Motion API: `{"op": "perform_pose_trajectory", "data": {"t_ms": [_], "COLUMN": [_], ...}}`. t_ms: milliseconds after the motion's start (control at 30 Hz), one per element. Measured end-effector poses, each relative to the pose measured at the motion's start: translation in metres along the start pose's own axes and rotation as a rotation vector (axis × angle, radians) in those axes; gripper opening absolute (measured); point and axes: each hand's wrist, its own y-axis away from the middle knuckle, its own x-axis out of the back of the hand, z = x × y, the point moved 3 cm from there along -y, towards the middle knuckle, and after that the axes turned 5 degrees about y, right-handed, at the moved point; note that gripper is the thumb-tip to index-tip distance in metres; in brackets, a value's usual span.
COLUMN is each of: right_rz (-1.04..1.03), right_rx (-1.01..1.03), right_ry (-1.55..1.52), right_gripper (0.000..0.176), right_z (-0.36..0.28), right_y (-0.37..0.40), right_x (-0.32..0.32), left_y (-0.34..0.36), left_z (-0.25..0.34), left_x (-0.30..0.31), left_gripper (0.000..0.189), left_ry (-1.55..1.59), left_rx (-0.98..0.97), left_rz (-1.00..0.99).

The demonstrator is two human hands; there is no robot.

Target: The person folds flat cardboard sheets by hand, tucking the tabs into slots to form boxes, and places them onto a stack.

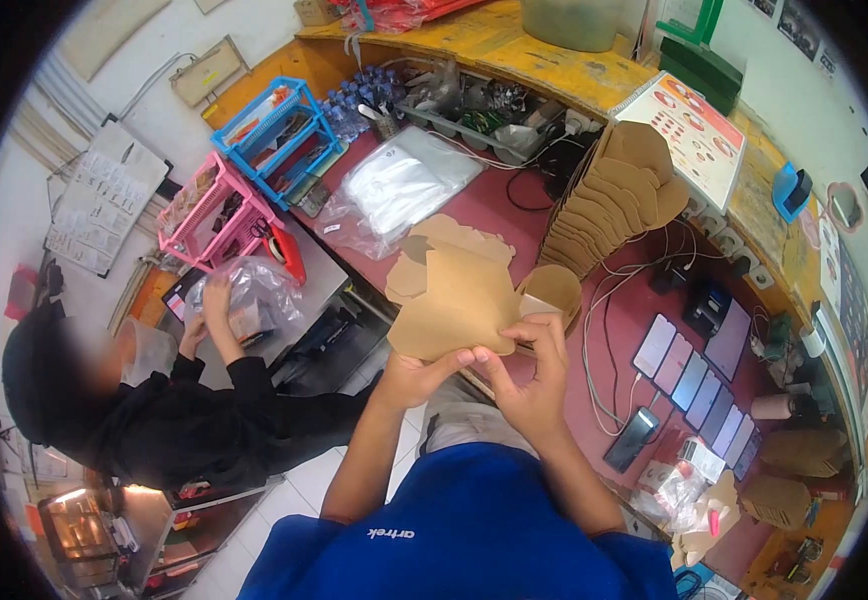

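A brown cardboard box blank (459, 300), partly folded, is held up in front of me over the table edge. My left hand (417, 378) is closed on its lower left edge, thumb on top. My right hand (534, 365) pinches the lower right edge, thumb beside the left one. Behind the blank, more flat brown cardboard pieces (469, 238) lie on the red tabletop. A formed brown paper container (554, 287) stands just beyond my right fingers. Farther back rises a nested stack of brown cardboard boxes (599, 205).
A person in black (154, 420) handles a clear plastic bag (259, 290) at left. Clear plastic sleeves (409, 180), a blue rack (276, 135) and a pink rack (219, 215) stand around. Several phones (699, 390) and loose cables (594, 340) lie right.
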Motion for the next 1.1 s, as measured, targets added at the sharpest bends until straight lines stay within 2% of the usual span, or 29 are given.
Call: {"op": "perform_pose_trajectory", "data": {"t_ms": [167,233,400,467,500,567,600,667,767,833,967,1033,1100], "right_rz": [-0.144,-0.202,-0.351,-0.508,-0.506,-0.673,-0.676,-0.807,-0.850,-0.824,-0.753,-0.718,-0.683], "right_rx": [-0.053,-0.032,0.051,0.093,0.096,0.128,0.133,0.118,0.016,-0.031,-0.142,-0.196,-0.244], "right_ry": [-0.124,-0.133,-0.122,-0.178,-0.174,-0.185,-0.185,-0.214,-0.268,-0.298,-0.339,-0.351,-0.363], "right_gripper": [0.032,0.036,0.048,0.046,0.046,0.035,0.035,0.021,0.011,0.009,0.009,0.008,0.007], "right_z": [0.010,0.012,0.008,0.011,0.012,0.012,0.015,0.021,0.027,0.031,0.036,0.032,0.033], "right_y": [-0.008,-0.023,-0.062,-0.068,-0.070,-0.072,-0.072,-0.065,-0.057,-0.051,-0.040,-0.041,-0.048], "right_x": [0.012,0.017,0.039,0.040,0.044,0.046,0.049,0.052,0.060,0.061,0.058,0.059,0.058], "left_y": [0.005,0.007,0.011,0.013,0.014,0.011,0.009,0.008,0.005,0.005,0.010,0.006,0.005], "left_z": [0.008,0.008,0.014,0.013,0.012,0.013,0.017,0.019,0.018,0.015,0.003,0.007,0.009], "left_x": [0.014,0.011,0.011,0.014,0.016,0.014,0.010,0.007,0.004,0.003,0.004,-0.001,0.000], "left_gripper": [0.046,0.050,0.043,0.040,0.036,0.032,0.030,0.027,0.023,0.022,0.024,0.026,0.028], "left_ry": [-0.070,0.042,-0.056,-0.083,-0.085,-0.088,-0.111,-0.135,-0.204,-0.209,-0.231,-0.199,-0.270], "left_rx": [0.008,0.064,0.076,0.090,0.111,0.127,0.117,0.109,0.085,0.185,0.190,0.186,0.185], "left_rz": [-0.065,-0.106,-0.322,-0.387,-0.430,-0.469,-0.525,-0.578,-0.650,-0.618,-0.629,-0.459,-0.470]}}
